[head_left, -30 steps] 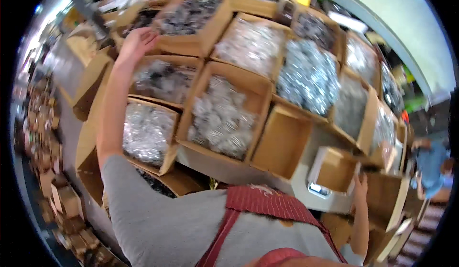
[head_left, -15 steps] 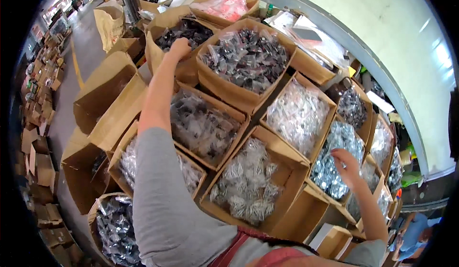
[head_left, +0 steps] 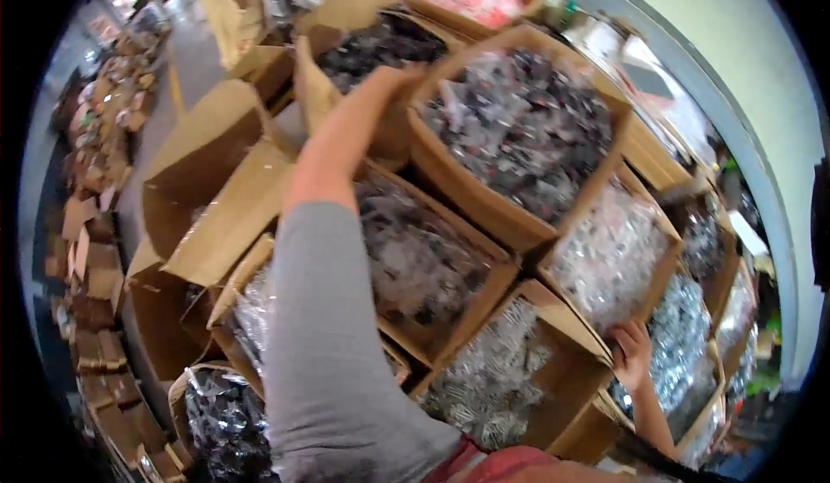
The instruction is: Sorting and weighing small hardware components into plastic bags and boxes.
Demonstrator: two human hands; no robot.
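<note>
My left arm reaches to the far side, where my left hand [head_left: 399, 78] is at the near right rim of a carton of black bagged parts [head_left: 380, 49]. It lies close to the corner of a large carton [head_left: 458, 191] heaped with clear bags of dark parts [head_left: 527, 124]; blur hides its fingers. My right hand [head_left: 631, 351] has its fingers curled over the near corner of a cardboard box [head_left: 581, 320] that holds clear bags of small pale parts [head_left: 609, 254]. Right beside that hand lie shiny silver-blue bags [head_left: 679, 332].
Open cartons crowd together, one with bagged wire-like parts [head_left: 488, 383] in front. Empty-looking cartons with raised flaps [head_left: 216, 215] stand at left. A pale curved edge [head_left: 692, 68] borders the far right. More boxes [head_left: 99, 267] line the left floor.
My view has shifted, so the cartons sit further right. My left hand has moved right from the black parts to the carton's rim. My right hand has moved from the silver bags to the box corner.
</note>
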